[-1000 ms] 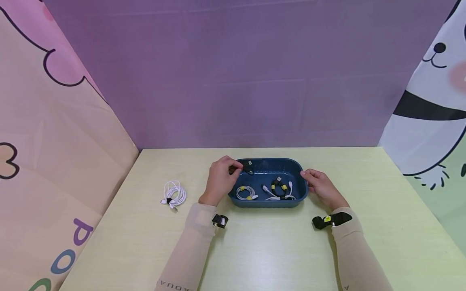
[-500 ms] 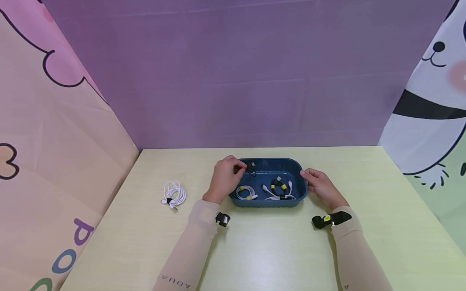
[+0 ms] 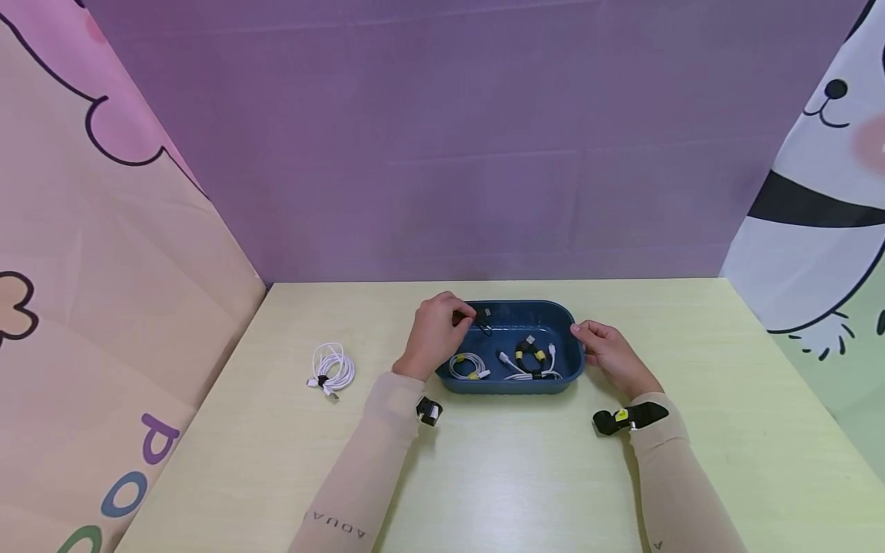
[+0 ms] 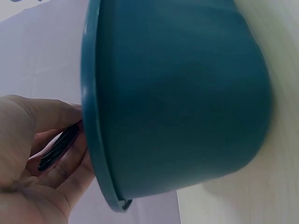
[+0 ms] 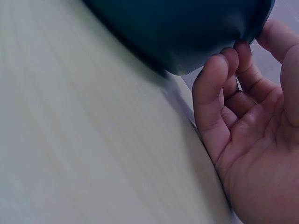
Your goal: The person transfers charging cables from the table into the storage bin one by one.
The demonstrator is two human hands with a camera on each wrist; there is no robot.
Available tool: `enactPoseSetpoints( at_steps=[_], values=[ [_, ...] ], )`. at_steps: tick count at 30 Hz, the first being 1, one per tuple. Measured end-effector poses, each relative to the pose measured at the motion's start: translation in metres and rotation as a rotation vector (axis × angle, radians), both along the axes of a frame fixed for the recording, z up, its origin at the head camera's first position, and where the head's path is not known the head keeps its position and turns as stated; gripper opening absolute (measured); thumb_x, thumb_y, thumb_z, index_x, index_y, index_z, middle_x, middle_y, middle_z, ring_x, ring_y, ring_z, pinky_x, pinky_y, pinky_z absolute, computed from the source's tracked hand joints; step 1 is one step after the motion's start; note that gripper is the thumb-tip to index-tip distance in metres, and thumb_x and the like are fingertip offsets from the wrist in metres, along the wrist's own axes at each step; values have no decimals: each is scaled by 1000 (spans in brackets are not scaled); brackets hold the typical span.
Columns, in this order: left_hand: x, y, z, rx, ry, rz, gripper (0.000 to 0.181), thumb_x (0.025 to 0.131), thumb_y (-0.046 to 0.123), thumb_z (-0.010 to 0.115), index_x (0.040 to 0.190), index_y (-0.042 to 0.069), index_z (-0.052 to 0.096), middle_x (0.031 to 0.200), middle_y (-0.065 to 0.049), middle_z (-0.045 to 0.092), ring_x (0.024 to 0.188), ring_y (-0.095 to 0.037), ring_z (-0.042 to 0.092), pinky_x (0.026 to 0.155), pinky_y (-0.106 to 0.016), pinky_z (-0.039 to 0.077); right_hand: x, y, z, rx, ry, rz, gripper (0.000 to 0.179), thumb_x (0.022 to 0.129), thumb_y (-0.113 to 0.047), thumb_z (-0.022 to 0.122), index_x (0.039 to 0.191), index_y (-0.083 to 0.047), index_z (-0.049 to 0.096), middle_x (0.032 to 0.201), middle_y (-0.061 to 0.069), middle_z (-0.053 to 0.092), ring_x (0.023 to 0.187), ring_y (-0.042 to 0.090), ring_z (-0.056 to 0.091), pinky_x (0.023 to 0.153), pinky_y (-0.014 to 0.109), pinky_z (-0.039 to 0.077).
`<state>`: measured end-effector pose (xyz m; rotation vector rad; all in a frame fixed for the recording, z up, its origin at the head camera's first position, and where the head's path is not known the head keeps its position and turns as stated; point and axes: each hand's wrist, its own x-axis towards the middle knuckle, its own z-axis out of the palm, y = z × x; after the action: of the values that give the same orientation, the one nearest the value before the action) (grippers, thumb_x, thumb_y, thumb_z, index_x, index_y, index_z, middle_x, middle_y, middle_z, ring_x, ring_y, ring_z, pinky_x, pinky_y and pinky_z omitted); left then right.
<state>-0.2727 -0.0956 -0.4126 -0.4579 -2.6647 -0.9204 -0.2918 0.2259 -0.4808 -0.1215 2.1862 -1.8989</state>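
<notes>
While the left hand (image 3: 434, 332) pinches a black cable (image 4: 60, 147) with its fingers at the left end of the blue bin (image 3: 508, 389), the right hand (image 3: 611, 352) grips its right rim; one coiled white cable (image 3: 336, 372) lies apart on the surface (image 3: 512, 476).

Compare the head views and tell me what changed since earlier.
The left hand, pinching a coiled black cable, has carried it slightly rightward at the left end of the dark blue oblong plastic bin. Nothing was visibly grasped or released. Unchanged: the bin, the right hand gripping its right end, and the coiled white cable with a black tie on the pale wood-grain table.
</notes>
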Motion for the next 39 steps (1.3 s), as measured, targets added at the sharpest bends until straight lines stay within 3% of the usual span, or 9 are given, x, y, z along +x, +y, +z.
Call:
enactPoseSetpoints(
  at_steps=[19, 29, 39],
  values=[
    [-3, 14, 2, -28, -59, -40, 13, 96, 10, 70, 104, 6, 80, 103, -7, 72, 89, -21, 67, 79, -31, 59, 0, -1, -1, 5, 0, -3, 27, 104, -39, 58, 98, -13, 62, 84, -8, 52, 81, 7, 55, 74, 19, 53],
    [-9, 21, 1, -105, -111, -36, 13, 97, 11, 70, 104, 9, 80, 108, -7, 72, 100, -24, 66, 89, -35, 58, -1, 1, -1, -8, -1, 3, 29, 104, -39, 58, 98, -11, 62, 85, -8, 53, 81, 7, 55, 74, 19, 54],
    [-11, 23, 0, -199, -137, -50, 12, 97, 11, 70, 104, 9, 79, 102, -5, 71, 94, -22, 67, 87, -36, 58, -1, 1, -2, -11, 3, 8, 27, 104, -38, 58, 96, -12, 61, 83, -8, 52, 79, 7, 55, 72, 20, 54]
  ],
)
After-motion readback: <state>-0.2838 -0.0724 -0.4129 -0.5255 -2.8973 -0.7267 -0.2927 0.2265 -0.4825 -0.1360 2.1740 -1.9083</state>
